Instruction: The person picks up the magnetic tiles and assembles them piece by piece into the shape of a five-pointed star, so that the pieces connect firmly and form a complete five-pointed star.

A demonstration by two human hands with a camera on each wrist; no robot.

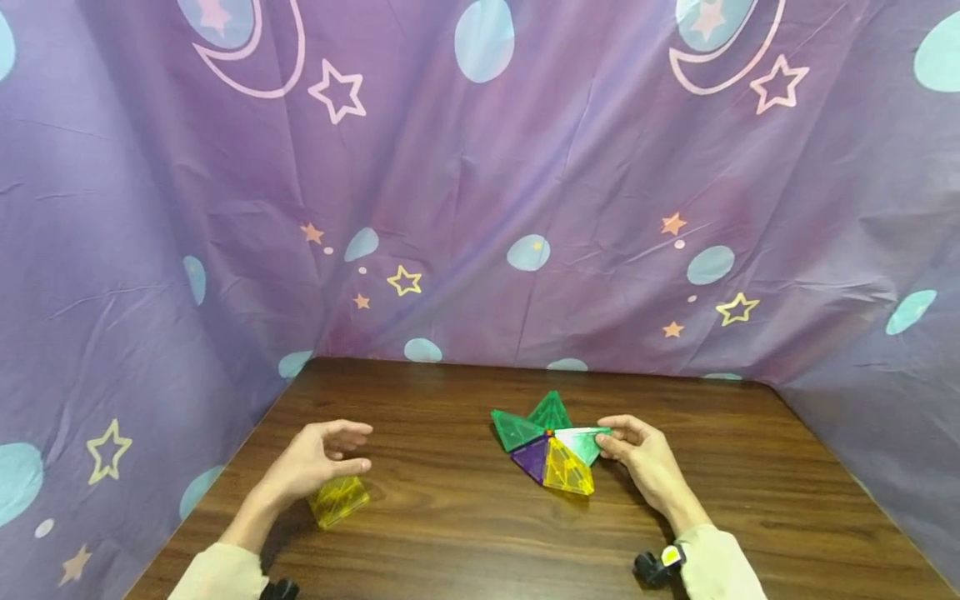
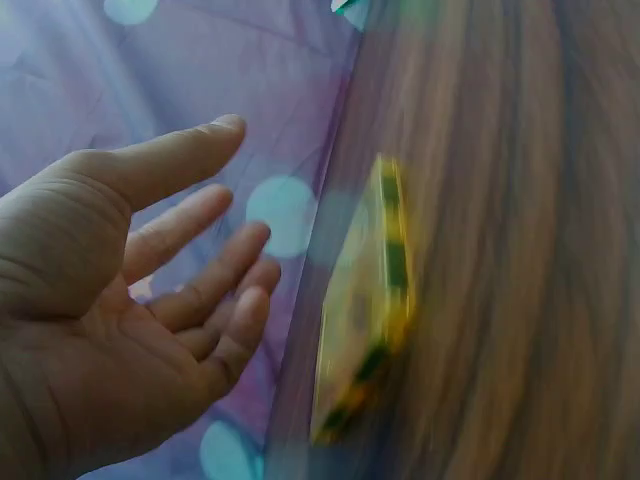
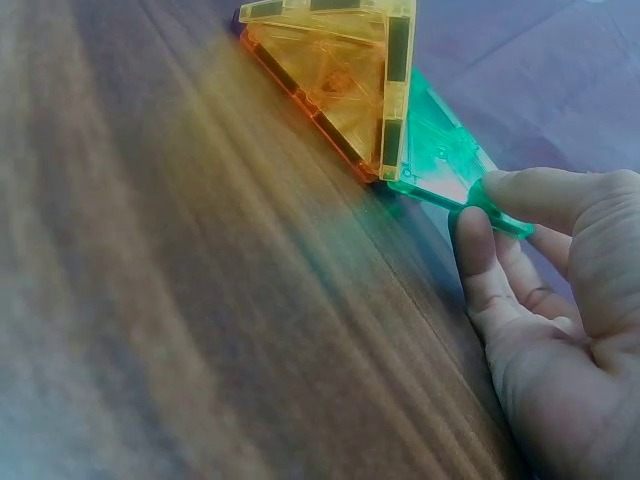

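My right hand (image 1: 647,463) pinches the outer corner of a translucent green triangular magnetic tile (image 1: 581,444) between thumb and fingers. That tile joins others in a pinwheel-like cluster on the table: a yellow triangle (image 1: 567,468), a purple tile (image 1: 529,460) and two more green triangles (image 1: 516,431). In the right wrist view, an orange edge shows under the yellow triangle (image 3: 335,85). On the left, my left hand (image 1: 318,460) hovers with fingers loosely bent and nothing in them. Below it lies a yellow tile (image 1: 339,502), partly hidden by the hand; the left wrist view shows its thick edge.
A dark brown wooden table (image 1: 442,533) carries everything. Purple cloth (image 1: 480,183) printed with stars and moons hangs behind the table and along its sides. A small black device (image 1: 656,570) is strapped at the right wrist.
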